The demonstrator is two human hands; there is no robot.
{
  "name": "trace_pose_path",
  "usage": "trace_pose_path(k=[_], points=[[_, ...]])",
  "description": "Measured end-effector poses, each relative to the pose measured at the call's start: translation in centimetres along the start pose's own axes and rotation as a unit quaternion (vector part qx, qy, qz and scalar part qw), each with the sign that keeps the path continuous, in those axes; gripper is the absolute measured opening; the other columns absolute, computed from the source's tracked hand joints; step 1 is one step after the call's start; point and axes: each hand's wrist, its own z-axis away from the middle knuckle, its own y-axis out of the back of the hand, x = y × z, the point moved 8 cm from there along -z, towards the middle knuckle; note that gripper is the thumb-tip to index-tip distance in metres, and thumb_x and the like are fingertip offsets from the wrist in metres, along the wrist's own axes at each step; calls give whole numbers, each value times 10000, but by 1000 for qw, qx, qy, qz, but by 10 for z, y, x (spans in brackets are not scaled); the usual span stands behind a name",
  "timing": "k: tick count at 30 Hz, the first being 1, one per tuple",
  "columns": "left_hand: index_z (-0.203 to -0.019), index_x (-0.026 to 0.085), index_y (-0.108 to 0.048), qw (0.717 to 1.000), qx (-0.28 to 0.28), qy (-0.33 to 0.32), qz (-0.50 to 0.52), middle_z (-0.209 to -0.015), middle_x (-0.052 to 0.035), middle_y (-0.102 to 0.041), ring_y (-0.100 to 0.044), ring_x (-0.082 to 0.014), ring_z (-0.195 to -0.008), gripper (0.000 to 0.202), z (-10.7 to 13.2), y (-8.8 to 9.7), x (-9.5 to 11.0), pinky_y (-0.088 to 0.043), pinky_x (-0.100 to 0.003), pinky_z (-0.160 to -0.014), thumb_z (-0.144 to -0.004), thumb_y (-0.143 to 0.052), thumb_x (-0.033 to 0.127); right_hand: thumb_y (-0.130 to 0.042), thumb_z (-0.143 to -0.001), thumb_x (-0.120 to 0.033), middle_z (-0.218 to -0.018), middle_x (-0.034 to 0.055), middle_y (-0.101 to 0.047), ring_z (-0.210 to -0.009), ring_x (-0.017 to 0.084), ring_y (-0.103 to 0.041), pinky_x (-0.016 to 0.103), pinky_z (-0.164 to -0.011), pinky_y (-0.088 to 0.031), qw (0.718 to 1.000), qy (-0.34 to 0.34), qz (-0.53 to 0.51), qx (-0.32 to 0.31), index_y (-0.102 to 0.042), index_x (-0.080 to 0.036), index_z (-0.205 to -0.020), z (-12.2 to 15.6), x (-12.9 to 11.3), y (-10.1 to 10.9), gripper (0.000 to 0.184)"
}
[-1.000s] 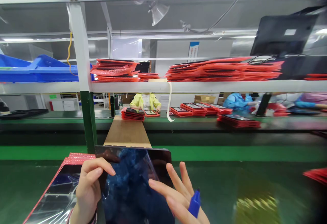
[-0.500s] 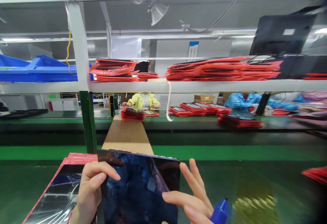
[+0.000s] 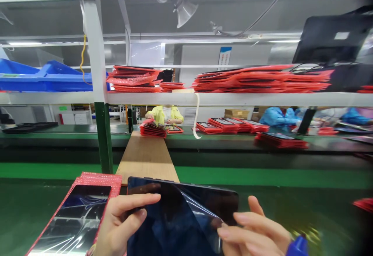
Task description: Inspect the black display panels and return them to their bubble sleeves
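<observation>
A dark tablet-like panel (image 3: 186, 209) is held in front of me over the green bench. My left hand (image 3: 122, 221) grips its left edge, fingers curled over the glass. My right hand (image 3: 256, 232) pinches a clear film (image 3: 201, 217) that lifts off the panel's screen. A blue pen-like thing (image 3: 298, 246) pokes out by my right hand's lower fingers. To the left lies a stack of red bubble bags with a glossy panel (image 3: 78, 217) on top.
A wooden board (image 3: 147, 156) bridges to the far green conveyor (image 3: 221, 141), which carries red bagged panels (image 3: 153, 129). The shelf above holds red bags (image 3: 259, 79) and blue bins (image 3: 49, 77). A white-green post (image 3: 100, 104) stands left. People in yellow (image 3: 166, 115) and blue (image 3: 278, 118) work opposite.
The panel has tipped flatter and shifted right. My right hand went from spread fingers to pinching the film, which now peels up from the screen. The view panned slightly.
</observation>
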Motion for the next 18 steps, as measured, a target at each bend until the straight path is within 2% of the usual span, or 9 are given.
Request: trace_pose_path(k=[2,3,4,5,6,8,13,16,18], points=[[-1000,323,-802,999,-3,12,44,-832,-13,-785,-702,-204,-806,366,3,-2,-5,-541,-253,-785,-639,-800,262,-741,-730,-23,-581,-89,-685,-720,168,-662,410,-945,-592,999,36,-2,15,-616,-273,-850,-10,-3,2,304],[-1212,351,-705,998,-8,15,68,-860,-5,-779,-692,-187,-769,568,4,-4,-7,-547,-253,-759,-659,-801,262,-730,-708,0,-573,-80,-673,-742,178,-647,417,-932,-596,999,35,-11,35,-602,-265,-872,-15,-3,4,337],[-1394,387,-532,996,-12,14,86,-897,3,-773,-681,-171,-733,768,6,-6,-7,-550,-253,-739,-684,-796,262,-714,-693,20,-572,-74,-661,-762,185,-636,434,-929,-595,998,23,-24,52,-591,-260,-896,-19,-2,5,367],[-1499,418,-334,995,-17,10,98,-938,10,-768,-671,-156,-709,925,7,-9,-7,-551,-253,-730,-707,-786,260,-699,-686,32,-584,-66,-655,-789,193,-629,460,-933,-591,997,8,-41,60,-586,-255,-928,-22,0,4,392],[-1536,438,-177,994,-21,3,105,-974,16,-762,-663,-145,-698,1021,9,-11,-5,-548,-253,-732,-727,-774,257,-682,-686,39,-603,-56,-650,-827,203,-624,493,-938,-583,996,-12,-57,68,-584,-250,-962,-24,2,2,412],[-1543,444,-51,994,-25,-3,107,-981,25,-755,-652,-127,-684,1071,11,-15,-3,-534,-236,-726,-758,-752,245,-663,-683,42,-634,-40,-645,-891,218,-617,539,-943,-572,994,-27,-91,61,-590,-242,-1005,-26,4,-4,435],[-1551,403,-70,993,-27,9,117,-978,14,-748,-607,-120,-659,1057,13,-18,-8,-489,-205,-622,-762,-761,272,-628,-703,40,-608,-33,-618,-830,213,-627,524,-911,-588,986,-30,-144,84,-621,-218,-981,-28,10,-5,379],[-1546,362,-185,996,-13,-18,92,-991,5,-753,-609,-129,-669,982,16,-16,-10,-519,-236,-721,-760,-769,294,-638,-738,-4,-599,-35,-603,-715,214,-641,586,-900,-565,987,-40,-128,83,-622,-224,-936,-29,12,-3,296],[-1543,340,-214,996,-4,-45,77,-979,-7,-760,-617,-137,-663,940,19,-15,-11,-530,-251,-755,-776,-755,288,-653,-740,-17,-626,-44,-611,-589,180,-604,609,-885,-560,987,-49,-131,82,-622,-216,-939,-30,13,-3,284]])
